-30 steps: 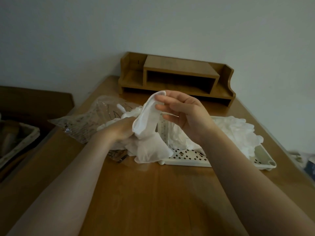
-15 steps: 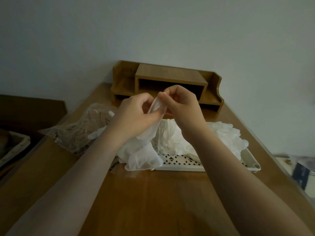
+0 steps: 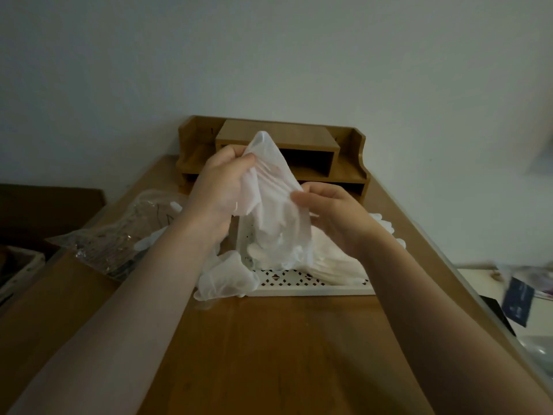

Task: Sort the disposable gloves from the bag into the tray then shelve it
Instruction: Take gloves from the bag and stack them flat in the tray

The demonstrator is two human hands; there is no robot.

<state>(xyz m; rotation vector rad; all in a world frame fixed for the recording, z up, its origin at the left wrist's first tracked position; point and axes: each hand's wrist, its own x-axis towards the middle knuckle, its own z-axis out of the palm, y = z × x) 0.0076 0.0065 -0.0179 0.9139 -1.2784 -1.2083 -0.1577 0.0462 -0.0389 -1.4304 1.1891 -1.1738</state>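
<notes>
A translucent white disposable glove hangs stretched between both hands above the table. My left hand pinches its upper left edge, and my right hand grips its right side lower down. Below them sits a white perforated tray with a pile of white gloves in it. More loose gloves lie at the tray's left corner on the table. The clear plastic bag lies crumpled to the left.
A wooden desk shelf with open compartments stands against the wall behind the tray. The wooden table stretches toward me. A basket sits off the left edge, and dark items lie off the right edge.
The hands have moved apart and spread the glove wide; half a second ago they pinched it close together. The left hand is higher, the right lower.
</notes>
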